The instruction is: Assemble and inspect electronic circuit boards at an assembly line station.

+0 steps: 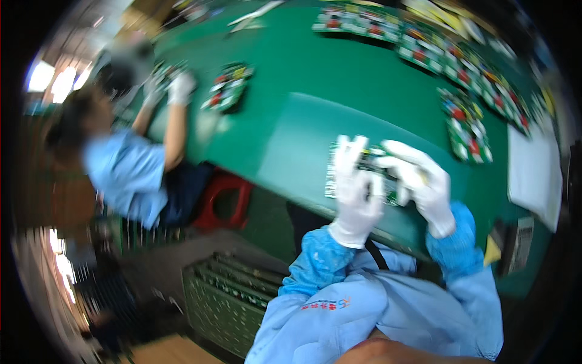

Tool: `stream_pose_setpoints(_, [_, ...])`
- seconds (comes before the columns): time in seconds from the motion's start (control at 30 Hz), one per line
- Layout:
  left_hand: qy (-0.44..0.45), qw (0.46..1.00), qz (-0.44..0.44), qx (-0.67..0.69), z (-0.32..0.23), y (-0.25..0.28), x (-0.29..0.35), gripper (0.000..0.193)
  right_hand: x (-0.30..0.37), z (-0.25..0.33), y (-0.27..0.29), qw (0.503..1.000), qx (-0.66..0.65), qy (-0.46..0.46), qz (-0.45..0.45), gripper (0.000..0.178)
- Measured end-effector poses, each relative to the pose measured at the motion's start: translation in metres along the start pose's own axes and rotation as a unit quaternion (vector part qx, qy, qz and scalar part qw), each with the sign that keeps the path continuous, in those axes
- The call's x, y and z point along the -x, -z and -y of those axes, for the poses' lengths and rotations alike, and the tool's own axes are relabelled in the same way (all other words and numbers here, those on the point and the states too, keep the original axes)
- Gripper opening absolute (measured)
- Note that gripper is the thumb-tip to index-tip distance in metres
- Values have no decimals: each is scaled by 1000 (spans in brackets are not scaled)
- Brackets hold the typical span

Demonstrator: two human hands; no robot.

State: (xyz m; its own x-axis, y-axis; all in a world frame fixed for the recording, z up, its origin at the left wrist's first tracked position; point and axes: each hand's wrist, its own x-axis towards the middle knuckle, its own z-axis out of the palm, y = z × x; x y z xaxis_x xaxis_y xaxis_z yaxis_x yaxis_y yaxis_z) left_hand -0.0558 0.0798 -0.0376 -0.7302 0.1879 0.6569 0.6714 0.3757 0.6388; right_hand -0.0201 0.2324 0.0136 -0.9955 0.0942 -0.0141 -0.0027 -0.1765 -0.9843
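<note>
Both my hands wear white gloves over blue sleeve covers and are raised at the near edge of the green table. Between them is a green circuit board [392, 193] with dark parts, largely covered by the fingers. My left hand [357, 197] grips its left side, and a white toothed strip [331, 171] shows just past those fingers. My right hand [427, 185] pinches the board's right side with bent fingers. Motion blur hides the small parts under the fingertips.
A circuit board [465, 125] lies right of my hands, and a row of several more [419, 47] runs along the far side. White paper [533, 173] is at the right. At left, a co-worker [130, 170] handles a board beside another board [227, 88]. A green slotted crate [227, 300] stands below.
</note>
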Motion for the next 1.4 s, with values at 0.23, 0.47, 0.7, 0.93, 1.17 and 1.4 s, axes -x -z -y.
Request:
stream_pose_setpoints(0.23, [56,994,-57,-73,6,28,14,44,-4,-22,21,866,341,342,-129,37])
stream_pose_setpoints(0.47, [-13,992,-5,-124,6,18,30,51,40,-60,-10,946,171,262,82,39])
stream_pose_setpoints(0.7, [-50,989,20,-138,32,-7,39,57,42,-60,-39,850,361,352,155,35])
stream_pose_setpoints(0.93, [-64,991,39,-114,32,9,38,62,40,-84,-16,898,312,283,127,37])
stream_pose_setpoints(1.17, [-62,978,-11,-199,31,65,73,70,46,-81,-39,864,291,324,253,42])
stream_pose_setpoints(1.4, [376,780,-134,-482,11,192,278,73,45,-82,-40,784,369,340,365,34])
